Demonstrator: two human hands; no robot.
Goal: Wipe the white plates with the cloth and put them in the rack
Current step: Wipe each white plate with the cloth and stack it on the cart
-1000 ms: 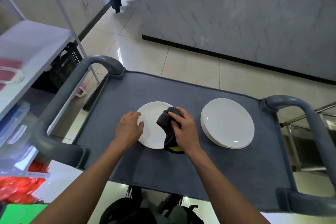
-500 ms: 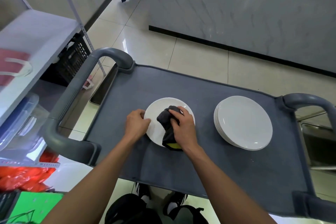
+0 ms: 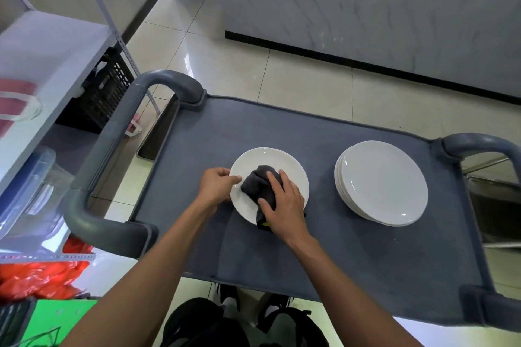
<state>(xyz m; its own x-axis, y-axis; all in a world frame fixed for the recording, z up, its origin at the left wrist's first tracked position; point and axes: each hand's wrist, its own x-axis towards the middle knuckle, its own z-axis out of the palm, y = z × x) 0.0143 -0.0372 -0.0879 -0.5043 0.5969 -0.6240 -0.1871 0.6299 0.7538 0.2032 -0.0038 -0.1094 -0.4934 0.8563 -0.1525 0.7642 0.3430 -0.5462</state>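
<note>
While wiping, keep left hand (image 3: 214, 187) pinching plate (image 3: 269, 167) rim on grey cart top (image 3: 324, 251); right hand (image 3: 284, 201) fingers curled over bunched soft cloth (image 3: 258, 184). Treat as rigid, smooth, breakable (likely slippery); lift by rim, 2 hands

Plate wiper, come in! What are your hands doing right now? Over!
Left hand pinching single plate rim. Right hand pressing dark cloth on plate. Plate stack waiting on cart. Nothing in the way; rack not seen.
</note>
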